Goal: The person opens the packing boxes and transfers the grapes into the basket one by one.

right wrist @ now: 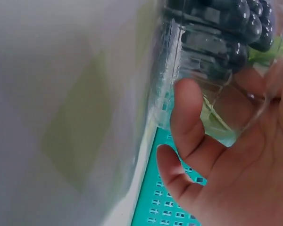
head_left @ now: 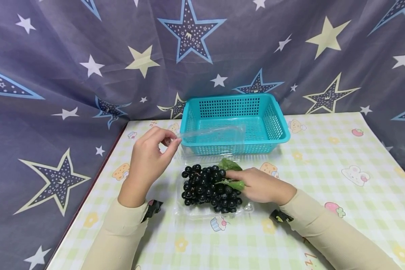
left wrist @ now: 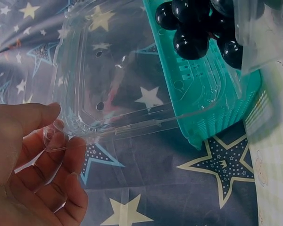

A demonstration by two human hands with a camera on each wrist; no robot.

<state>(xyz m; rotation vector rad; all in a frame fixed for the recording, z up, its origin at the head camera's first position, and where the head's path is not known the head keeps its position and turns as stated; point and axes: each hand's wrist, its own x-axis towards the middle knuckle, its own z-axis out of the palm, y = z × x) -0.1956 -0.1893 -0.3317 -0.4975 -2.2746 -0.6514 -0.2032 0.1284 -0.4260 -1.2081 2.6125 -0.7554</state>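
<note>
A bunch of dark grapes with green leaves lies in the base of a clear plastic clamshell box. Its transparent lid is raised, and my left hand pinches the lid's left corner between thumb and fingers, seen closely in the left wrist view. My right hand is at the bunch's right end, gripping it beside the leaves; the thumb is partly hidden. In the right wrist view, two fingers curl outside the clear wall, while others show blurred through the plastic near the grapes.
A turquoise perforated basket stands behind the box, against a dark star-patterned cloth. A checked tablecloth with cartoon prints covers the table. Black bands are worn at both cuffs.
</note>
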